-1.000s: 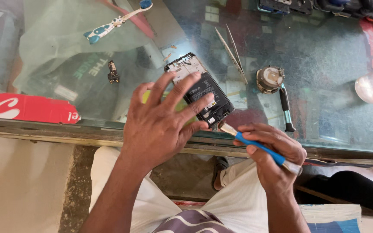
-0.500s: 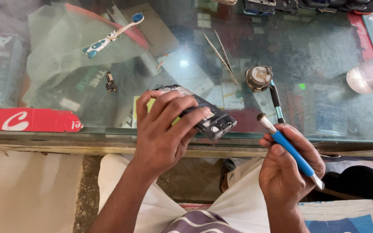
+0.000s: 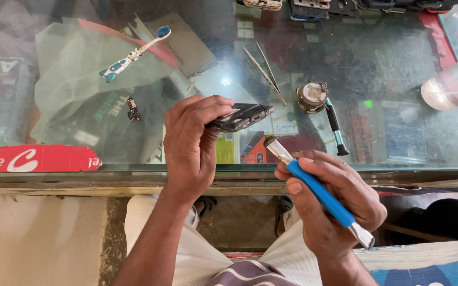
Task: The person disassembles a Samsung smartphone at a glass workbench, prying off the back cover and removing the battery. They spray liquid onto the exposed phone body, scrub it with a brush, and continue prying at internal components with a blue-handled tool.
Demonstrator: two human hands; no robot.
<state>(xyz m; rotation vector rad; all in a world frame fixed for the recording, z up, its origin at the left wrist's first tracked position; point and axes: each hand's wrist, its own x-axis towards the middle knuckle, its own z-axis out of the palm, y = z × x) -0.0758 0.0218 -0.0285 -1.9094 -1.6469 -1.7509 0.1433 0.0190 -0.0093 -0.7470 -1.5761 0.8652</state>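
Phone (image 3: 239,116), back off and insides bare, tilted edge-on at frame centre in left hand (image 3: 192,143) grip above tabletop (image 3: 398,69); right hand (image 3: 329,206) grips blue tool (image 3: 314,190), tip clear; reassembly outstanding.

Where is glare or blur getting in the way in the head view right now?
Head view: a small bright glint on the glass counter above the left hand; reflections muddy what lies under the glass; the phone and blue-handled tool in the right hand look sharp.

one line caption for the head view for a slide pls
Left hand lifts an opened phone edge-on above a glass counter while the right hand grips a blue-handled tool.
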